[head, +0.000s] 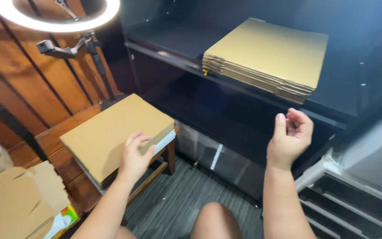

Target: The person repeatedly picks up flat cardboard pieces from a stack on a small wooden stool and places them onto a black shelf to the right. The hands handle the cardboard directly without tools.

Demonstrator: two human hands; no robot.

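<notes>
My left hand (134, 157) rests on the near right edge of a stack of flat brown cardboard sheets (111, 132), fingers curled over the top sheet's edge. That stack lies on a low wooden stool (63, 152) at the left. My right hand (289, 137) hovers in the air with fingers loosely curled and holds nothing. It is in front of a black shelf unit (244, 95). A second stack of flat cardboard (268, 55) lies on the shelf's upper board, above and left of my right hand.
A ring light on a stand (74, 40) rises behind the stool against a wooden wall. Loose cardboard pieces (16, 201) lie at the lower left. A grey plastic drawer unit (354, 186) stands at the right. My knee (215, 221) shows at the bottom over a dark striped floor.
</notes>
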